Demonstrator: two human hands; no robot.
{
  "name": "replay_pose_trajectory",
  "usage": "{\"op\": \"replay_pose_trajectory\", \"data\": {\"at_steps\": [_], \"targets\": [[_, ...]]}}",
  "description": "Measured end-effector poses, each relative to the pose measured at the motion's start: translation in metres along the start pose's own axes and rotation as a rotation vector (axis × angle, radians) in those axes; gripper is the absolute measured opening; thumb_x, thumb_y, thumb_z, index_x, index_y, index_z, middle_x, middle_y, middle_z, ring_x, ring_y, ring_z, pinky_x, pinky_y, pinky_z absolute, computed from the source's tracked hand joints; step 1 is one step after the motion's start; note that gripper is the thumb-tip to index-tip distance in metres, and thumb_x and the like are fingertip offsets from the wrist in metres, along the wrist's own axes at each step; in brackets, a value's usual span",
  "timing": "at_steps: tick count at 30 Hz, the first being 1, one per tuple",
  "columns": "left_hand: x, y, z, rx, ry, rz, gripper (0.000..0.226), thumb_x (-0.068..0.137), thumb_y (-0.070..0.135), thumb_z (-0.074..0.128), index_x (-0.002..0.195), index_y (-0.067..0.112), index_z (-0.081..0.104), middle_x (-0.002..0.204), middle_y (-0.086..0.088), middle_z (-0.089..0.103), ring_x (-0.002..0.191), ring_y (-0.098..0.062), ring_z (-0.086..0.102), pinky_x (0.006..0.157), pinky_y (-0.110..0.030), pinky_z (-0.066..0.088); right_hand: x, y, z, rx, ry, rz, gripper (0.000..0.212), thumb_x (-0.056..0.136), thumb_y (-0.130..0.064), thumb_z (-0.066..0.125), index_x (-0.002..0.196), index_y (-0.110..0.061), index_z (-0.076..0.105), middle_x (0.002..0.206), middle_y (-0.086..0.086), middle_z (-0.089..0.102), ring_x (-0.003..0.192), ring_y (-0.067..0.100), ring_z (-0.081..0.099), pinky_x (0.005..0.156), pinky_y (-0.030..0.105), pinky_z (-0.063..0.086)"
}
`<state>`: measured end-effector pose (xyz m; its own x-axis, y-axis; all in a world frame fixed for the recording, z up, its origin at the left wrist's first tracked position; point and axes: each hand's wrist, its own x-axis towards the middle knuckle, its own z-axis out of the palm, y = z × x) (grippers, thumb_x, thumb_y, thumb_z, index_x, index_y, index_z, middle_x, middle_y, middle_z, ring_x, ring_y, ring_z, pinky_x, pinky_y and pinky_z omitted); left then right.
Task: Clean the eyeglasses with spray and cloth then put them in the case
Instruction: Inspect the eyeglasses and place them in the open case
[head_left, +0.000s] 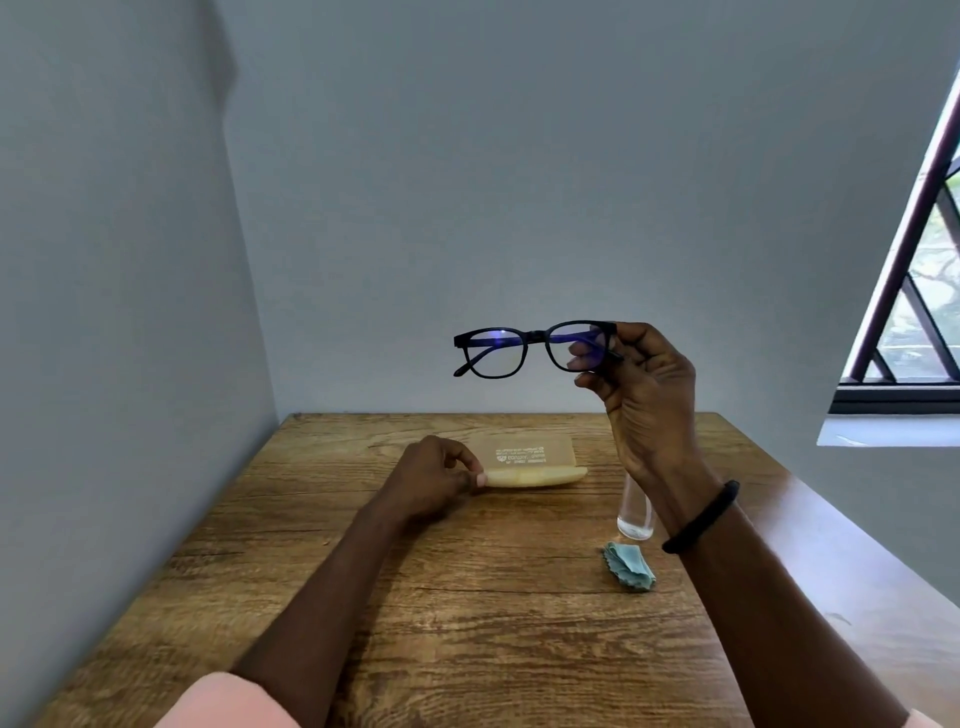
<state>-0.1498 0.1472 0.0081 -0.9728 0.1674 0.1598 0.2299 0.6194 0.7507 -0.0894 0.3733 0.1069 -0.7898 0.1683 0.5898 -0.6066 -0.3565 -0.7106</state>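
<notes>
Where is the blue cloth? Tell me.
In the head view, the blue cloth lies on the table, right of centre, just on the near side of the clear spray bottle.

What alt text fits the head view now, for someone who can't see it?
The right hand holds black eyeglasses up above a wooden table, while the left hand pinches the end of the pale case. A spray bottle and folded blue cloth sit on the table's right side.

eyeglasses (535, 338): black plastic frame, matt; lenses glossy, violet-blue sheen
case (530, 453): pale yellow translucent plastic, smooth, white print
spray bottle (635, 519): clear, glossy (glass or plastic, can't tell)
cloth (631, 567): teal fabric, soft, matt
worktop (467, 623): brown wood, strong grain, matt
</notes>
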Motion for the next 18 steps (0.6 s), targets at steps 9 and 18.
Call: {"op": "replay_pose_trajectory", "data": {"at_steps": [9,18], "targets": [[-0.026,-0.024,-0.023,-0.003,-0.005,-0.049,0.008,0.075,0.022,0.090,0.077,0.020,0.082,0.092,0.008,0.079,0.095,-0.002,0.067,0.076,-0.021,0.049,-0.012,0.021,0.010,0.055,0.000,0.128,0.027,0.095,0.013,0.054,0.094,-0.011,0.067,0.087,0.007,0.078,0.070,0.021,0.075,0.058,0.025,0.059],[-0.052,-0.044,-0.024,-0.094,0.106,0.004,0.017,0.073,0.020,0.092,0.079,0.026,0.077,0.097,0.004,0.078,0.096,-0.010,0.072,0.094,-0.039,0.059,-0.030,0.054,0.010,-0.032,0.026,0.270,0.017,0.096,0.005,0.058,0.093,-0.008,0.069,0.088,0.007,0.078,0.071,0.019,0.075,0.057,0.022,0.059]]}}
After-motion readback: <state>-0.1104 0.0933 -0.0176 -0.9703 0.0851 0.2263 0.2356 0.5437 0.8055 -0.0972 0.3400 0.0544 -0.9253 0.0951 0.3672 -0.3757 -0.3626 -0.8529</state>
